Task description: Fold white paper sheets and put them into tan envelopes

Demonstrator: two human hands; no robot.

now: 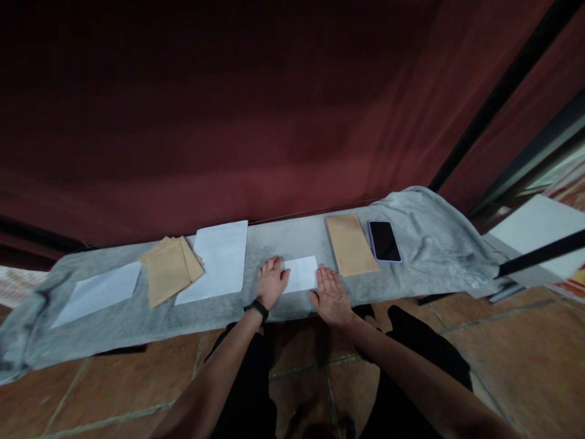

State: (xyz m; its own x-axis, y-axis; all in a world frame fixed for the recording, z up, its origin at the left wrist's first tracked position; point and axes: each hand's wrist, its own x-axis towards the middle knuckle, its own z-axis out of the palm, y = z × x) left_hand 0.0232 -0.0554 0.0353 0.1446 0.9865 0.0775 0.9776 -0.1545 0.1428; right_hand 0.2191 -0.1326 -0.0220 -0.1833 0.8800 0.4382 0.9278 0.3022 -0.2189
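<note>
A small white sheet of paper (pixel 300 274), perhaps folded, lies flat on the grey cloth between my hands. My left hand (pixel 270 283) rests at its left edge, palm down, with the fingers stretched out. Against the right edge lies my right hand (pixel 331 297), also flat with its fingers extended. Neither hand grips anything. To the right of my right hand is a brown envelope (pixel 351 245). Left of my left hand are larger white sheets (pixel 223 259), partly under a loose pile of brown envelopes (pixel 169 272).
A grey cloth (pixel 283 235) covers the long narrow bench. A phone in a purple case (pixel 384 241) lies right of the single envelope, and another white sheet (pixel 98 292) at the far left. Dark red fabric (pixel 274 134) rises behind. Black bars cross at the right.
</note>
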